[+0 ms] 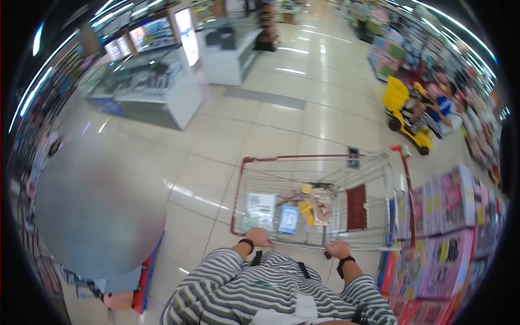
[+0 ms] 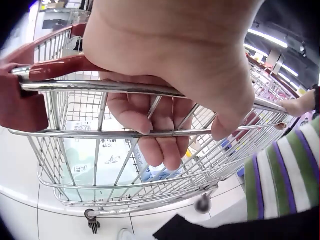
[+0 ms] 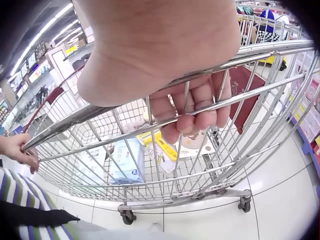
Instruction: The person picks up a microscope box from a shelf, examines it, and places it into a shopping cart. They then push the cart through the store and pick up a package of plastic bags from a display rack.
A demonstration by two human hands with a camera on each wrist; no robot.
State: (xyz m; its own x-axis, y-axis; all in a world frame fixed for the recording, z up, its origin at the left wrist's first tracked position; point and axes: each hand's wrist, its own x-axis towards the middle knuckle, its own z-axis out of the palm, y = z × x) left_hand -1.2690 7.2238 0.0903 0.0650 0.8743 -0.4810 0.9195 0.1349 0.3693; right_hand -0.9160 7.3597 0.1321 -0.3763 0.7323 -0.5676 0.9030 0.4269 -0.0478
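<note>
A wire shopping cart [image 1: 374,162] with red trim stands in front of me on a tiled shop floor. My left hand [image 1: 258,237] grips the cart's handle bar [image 2: 105,87] near its left end, fingers [image 2: 150,120] curled round the metal bar. My right hand [image 1: 339,249] grips the same bar [image 3: 270,52] near its right end, fingers [image 3: 192,112] wrapped over it. Inside the basket lie a white packet [image 1: 261,208], a blue packet [image 1: 288,219], a yellow item [image 1: 306,208] and other small goods.
Shelves of pink and purple boxes [image 1: 449,227] run close along the cart's right side. A yellow ride-on toy car with a person [image 1: 417,116] stands ahead right. White display counters [image 1: 157,89] stand ahead left. A person [image 1: 100,206] is close on my left.
</note>
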